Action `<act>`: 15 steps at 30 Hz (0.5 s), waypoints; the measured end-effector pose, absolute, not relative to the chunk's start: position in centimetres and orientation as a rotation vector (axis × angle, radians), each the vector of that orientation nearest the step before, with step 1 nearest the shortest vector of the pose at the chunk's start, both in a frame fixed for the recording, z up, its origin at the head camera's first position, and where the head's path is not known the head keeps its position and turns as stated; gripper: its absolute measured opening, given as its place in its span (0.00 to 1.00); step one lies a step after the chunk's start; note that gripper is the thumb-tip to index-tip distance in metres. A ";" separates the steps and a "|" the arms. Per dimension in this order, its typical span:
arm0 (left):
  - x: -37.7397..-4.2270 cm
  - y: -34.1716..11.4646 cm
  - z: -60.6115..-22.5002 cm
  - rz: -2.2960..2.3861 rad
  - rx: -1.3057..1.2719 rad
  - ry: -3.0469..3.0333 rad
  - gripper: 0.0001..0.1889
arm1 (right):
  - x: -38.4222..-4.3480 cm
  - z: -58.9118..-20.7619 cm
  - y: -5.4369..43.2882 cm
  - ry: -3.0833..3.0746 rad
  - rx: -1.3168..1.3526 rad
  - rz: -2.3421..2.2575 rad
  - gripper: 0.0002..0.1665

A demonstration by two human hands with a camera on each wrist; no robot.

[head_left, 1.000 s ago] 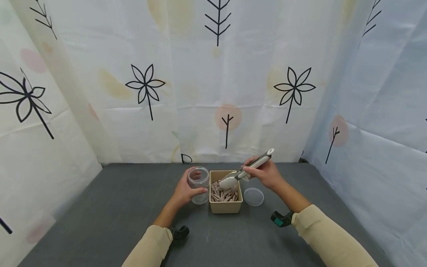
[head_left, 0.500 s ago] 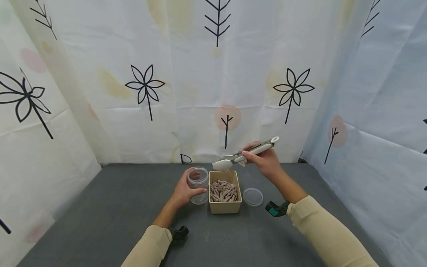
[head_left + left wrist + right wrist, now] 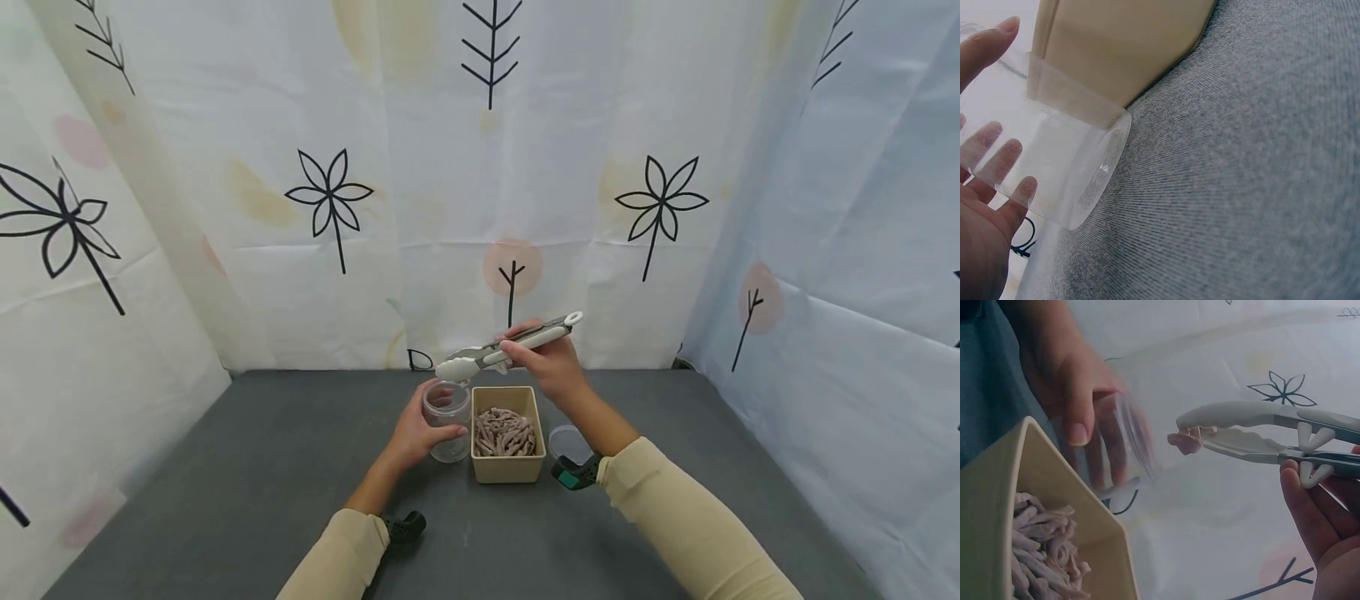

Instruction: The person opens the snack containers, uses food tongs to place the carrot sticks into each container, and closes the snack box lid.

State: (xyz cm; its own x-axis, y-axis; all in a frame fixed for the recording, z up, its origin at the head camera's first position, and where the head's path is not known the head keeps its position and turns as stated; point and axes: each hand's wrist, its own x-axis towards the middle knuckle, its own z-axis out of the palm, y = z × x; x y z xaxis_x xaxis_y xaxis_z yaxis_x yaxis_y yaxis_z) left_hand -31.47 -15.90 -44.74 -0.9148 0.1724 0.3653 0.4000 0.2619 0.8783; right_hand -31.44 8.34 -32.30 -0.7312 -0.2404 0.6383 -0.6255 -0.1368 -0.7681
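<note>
My left hand (image 3: 411, 432) grips an upright clear plastic jar (image 3: 448, 421), which stands on the table without a lid; the fingers show through its wall in the left wrist view. My right hand (image 3: 551, 367) holds grey-and-white tongs (image 3: 536, 337) with their head over the jar's mouth. Between the tongs' tips hangs a small bit of pale pinkish-grey strips (image 3: 1186, 442), seen in the right wrist view. Just right of the jar is a beige square bin (image 3: 508, 472) with many similar strips (image 3: 504, 432) in it.
A round clear lid (image 3: 567, 442) lies on the dark grey tabletop (image 3: 300, 483) right of the bin, partly covered by the right wrist's strap (image 3: 576, 472). A white patterned curtain (image 3: 420, 200) hangs behind the table and at both sides.
The tongs have risen out of the bin with a bit of the strips and moved left over the jar. My left hand and the jar have stayed put.
</note>
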 end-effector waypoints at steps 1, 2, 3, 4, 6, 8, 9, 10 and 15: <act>-31.6 -15.9 -44.9 -1.707 -0.539 -2.335 0.48 | -31.4 -32.4 8.1 -1.858 0.975 1.942 0.10; -31.6 -15.9 -45.0 -1.704 -0.534 -2.340 0.48 | -31.5 -32.5 8.0 -1.868 0.974 1.938 0.10; -31.7 -15.9 -45.1 -1.703 -0.531 -2.342 0.48 | -31.5 -32.6 7.8 -1.882 0.970 1.931 0.10; -31.7 -15.9 -45.2 -1.709 -0.523 -2.343 0.48 | -31.4 -32.7 7.7 -1.896 0.964 1.920 0.10; -31.6 -16.0 -45.2 -1.717 -0.508 -2.346 0.48 | -31.4 -32.8 7.6 -1.920 0.956 1.901 0.10; -31.5 -15.9 -45.2 -1.695 -0.473 -2.362 0.48 | -31.4 -32.9 7.5 -1.925 0.949 1.902 0.11; -31.5 -15.9 -45.2 -1.687 -0.467 -2.367 0.48 | -31.4 -33.0 7.5 -1.921 0.947 1.903 0.11; -31.5 -15.9 -45.1 -1.686 -0.467 -2.366 0.47 | -31.4 -33.0 7.6 -1.912 0.948 1.912 0.11; -31.5 -15.9 -45.1 -1.694 -0.506 -2.347 0.47 | -31.5 -33.0 8.2 -1.854 0.958 1.926 0.12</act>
